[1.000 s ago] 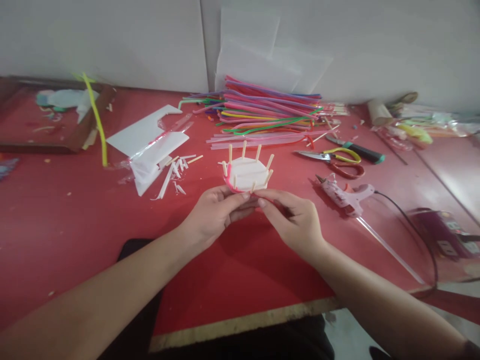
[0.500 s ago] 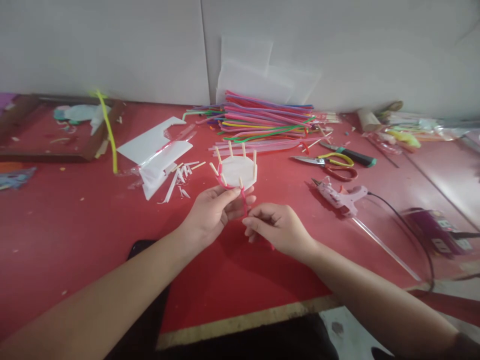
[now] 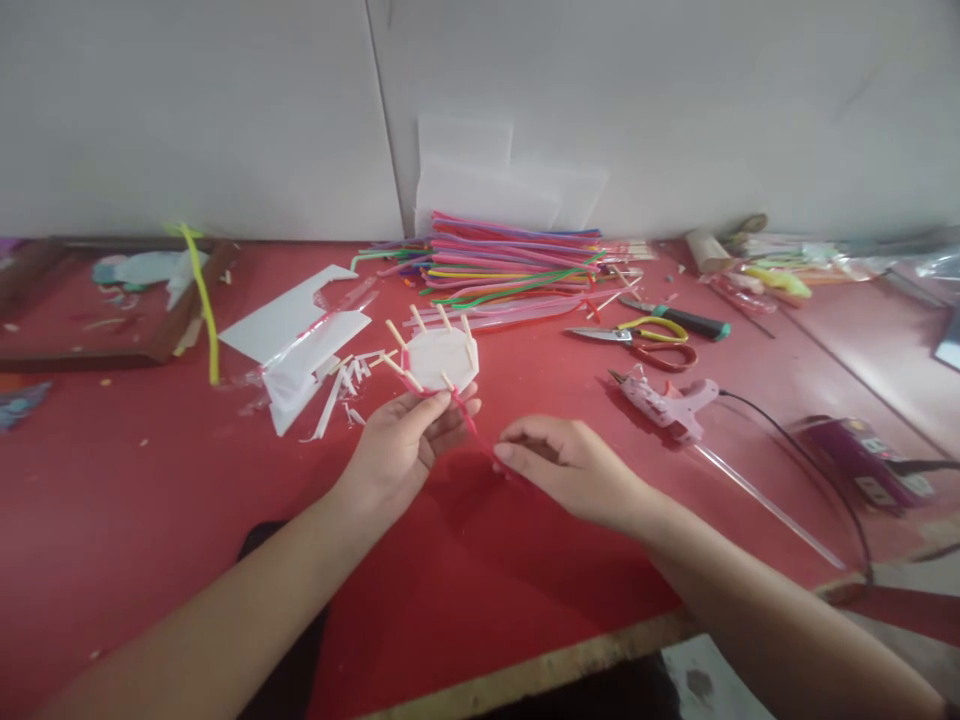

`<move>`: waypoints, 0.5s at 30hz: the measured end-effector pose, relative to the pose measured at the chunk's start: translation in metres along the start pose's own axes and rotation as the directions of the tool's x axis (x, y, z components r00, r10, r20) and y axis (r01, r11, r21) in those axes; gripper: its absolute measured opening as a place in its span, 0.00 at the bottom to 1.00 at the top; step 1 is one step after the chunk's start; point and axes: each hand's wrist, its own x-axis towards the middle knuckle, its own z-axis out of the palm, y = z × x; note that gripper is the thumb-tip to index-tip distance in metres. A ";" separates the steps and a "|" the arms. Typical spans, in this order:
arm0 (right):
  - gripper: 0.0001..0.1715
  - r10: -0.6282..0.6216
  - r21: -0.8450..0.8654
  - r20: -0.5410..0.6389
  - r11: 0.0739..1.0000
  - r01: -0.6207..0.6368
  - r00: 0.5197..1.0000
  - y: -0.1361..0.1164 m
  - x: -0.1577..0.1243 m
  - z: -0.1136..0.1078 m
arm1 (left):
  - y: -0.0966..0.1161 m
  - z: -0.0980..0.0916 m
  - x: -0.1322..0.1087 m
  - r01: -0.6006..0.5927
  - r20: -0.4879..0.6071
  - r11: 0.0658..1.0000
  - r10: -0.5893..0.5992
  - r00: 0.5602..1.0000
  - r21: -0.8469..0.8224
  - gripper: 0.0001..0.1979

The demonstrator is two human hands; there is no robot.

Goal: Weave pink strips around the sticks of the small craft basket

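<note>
A white many-sided base (image 3: 441, 360) with several short wooden sticks standing up around its edge rests in my left hand (image 3: 401, 435). The left thumb presses on the near rim and the fingers lie beneath it. A pink pipe cleaner (image 3: 469, 421) winds along the left and near sticks, then runs down to the right. My right hand (image 3: 566, 462) pinches its loose part between thumb and fingers, apart from the base. The pipe cleaner's far end is hard to make out against the red table.
Behind lies a pile of coloured pipe cleaners (image 3: 517, 260). Scissors (image 3: 637, 340), a dark-handled tool (image 3: 694, 320) and a pink glue gun (image 3: 667, 405) with its cord lie to the right. White card scraps (image 3: 300, 340) and a wooden tray (image 3: 150, 350) are left.
My right hand has drawn the pipe cleaner out to the right, further from the base. The base is turned slightly in my left hand. The camera view has shifted a little.
</note>
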 end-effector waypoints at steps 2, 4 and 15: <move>0.11 -0.111 -0.198 -0.193 0.978 0.072 0.975 0.002 0.000 -0.015 | 0.003 -0.002 0.001 0.004 -0.029 1.000 -0.004 1.000 -0.014 0.07; 0.08 -0.212 -0.374 -0.368 0.925 0.064 0.906 0.008 -0.003 -0.039 | 0.005 -0.003 0.002 0.011 -0.040 1.000 -0.011 0.999 -0.020 0.09; 0.28 -0.092 -0.814 -0.339 0.527 -0.244 0.936 0.090 -0.052 -0.180 | 0.001 -0.004 0.003 0.035 0.057 0.999 -0.034 0.998 -0.026 0.10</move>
